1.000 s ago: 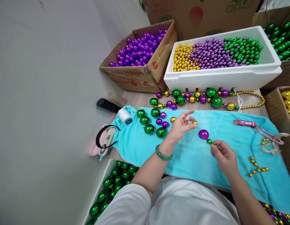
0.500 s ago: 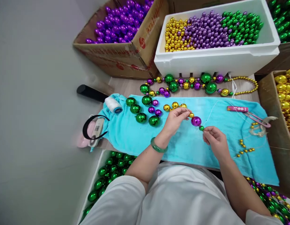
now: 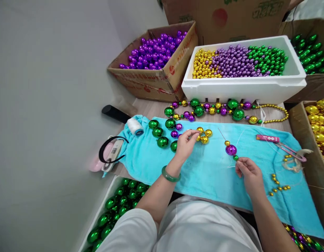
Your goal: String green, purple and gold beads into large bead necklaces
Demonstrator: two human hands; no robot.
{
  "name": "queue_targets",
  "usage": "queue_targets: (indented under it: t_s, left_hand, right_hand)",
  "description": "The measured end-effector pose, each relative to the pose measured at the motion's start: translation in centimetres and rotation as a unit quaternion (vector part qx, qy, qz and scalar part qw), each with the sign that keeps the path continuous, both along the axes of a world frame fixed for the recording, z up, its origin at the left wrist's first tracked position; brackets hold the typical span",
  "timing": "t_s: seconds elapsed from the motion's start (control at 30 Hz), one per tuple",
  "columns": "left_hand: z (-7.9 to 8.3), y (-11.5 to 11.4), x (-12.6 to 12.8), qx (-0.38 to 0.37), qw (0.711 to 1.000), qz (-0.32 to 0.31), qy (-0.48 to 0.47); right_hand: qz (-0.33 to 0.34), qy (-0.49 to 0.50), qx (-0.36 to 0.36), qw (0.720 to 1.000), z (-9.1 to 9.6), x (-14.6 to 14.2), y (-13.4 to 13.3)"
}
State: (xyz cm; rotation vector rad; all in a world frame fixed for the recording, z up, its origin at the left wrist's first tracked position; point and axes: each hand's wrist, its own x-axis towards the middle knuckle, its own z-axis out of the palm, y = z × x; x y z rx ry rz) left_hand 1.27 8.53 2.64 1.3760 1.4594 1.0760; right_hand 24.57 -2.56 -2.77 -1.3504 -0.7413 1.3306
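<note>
On the turquoise towel (image 3: 203,175), the right hand (image 3: 249,173) pinches a thin thread below a small green bead (image 3: 235,158); a purple bead (image 3: 231,149) and a small gold bead (image 3: 227,143) sit on the same strand, which is too fine to trace further. Well apart, the left hand (image 3: 186,143) reaches to a cluster of gold beads (image 3: 204,135), fingertips pressed together; whether they grip one cannot be told. That hand partly hides a green ball (image 3: 174,146). Along the bottom edge, a box of green balls (image 3: 117,210) is cut off.
</note>
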Motion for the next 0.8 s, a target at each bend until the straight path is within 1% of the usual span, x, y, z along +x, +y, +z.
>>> queue_targets:
  t_s: [0.13, 0.23, 0.37, 0.43, 0.47, 0.53, 0.57, 0.63, 0.7, 0.73, 0.8]
  left_hand:
    - [-0.2, 0.4, -0.7, 0.029, 0.998, 0.009, 0.046]
    - [0.2, 1.2, -1.7, 0.069, 0.990, 0.030, 0.123]
    - [1.3, 2.7, -4.4, 0.111, 0.963, 0.081, 0.234]
    - [1.9, 3.0, -5.8, 0.109, 0.951, 0.084, 0.278]
    - [2.1, 2.8, -6.4, 0.102, 0.945, 0.072, 0.301]
    - [2.3, 2.0, -7.0, 0.076, 0.932, 0.020, 0.354]
    - [2.2, 1.4, -7.0, 0.057, 0.921, -0.011, 0.386]
    - [2.0, -0.2, -6.6, 0.014, 0.888, -0.060, 0.455]
    - [1.5, -1.7, -5.9, -0.022, 0.855, -0.073, 0.512]
    - [1.3, -2.4, -5.7, -0.036, 0.844, -0.073, 0.530]
    - [0.8, -3.6, -5.3, -0.070, 0.835, -0.087, 0.539]
  right_hand:
    - [-0.017, 0.025, -0.005, 1.000, -0.5, 0.4, 0.1]
    - [-0.020, 0.035, -0.011, 0.999, -0.7, 0.6, 0.0]
    - [-0.018, 0.032, -0.018, 0.999, -0.9, 0.9, -0.2]
    - [-0.019, 0.036, -0.021, 0.999, -1.0, 1.0, -0.2]
    - [-0.020, 0.038, -0.022, 0.999, -1.1, 1.0, -0.2]
    - [-0.026, 0.038, -0.025, 0.999, -1.1, 1.0, -0.1]
    - [-0.029, 0.037, -0.026, 0.999, -1.1, 1.0, -0.1]
    - [-0.032, 0.030, -0.025, 0.999, -1.0, 0.9, -0.2]
    - [-0.030, 0.019, -0.021, 0.999, -0.9, 0.8, -0.3]
    - [-0.027, 0.012, -0.018, 0.999, -0.8, 0.7, -0.3]
    - [-0.016, -0.007, -0.009, 1.000, -0.5, 0.5, -0.5]
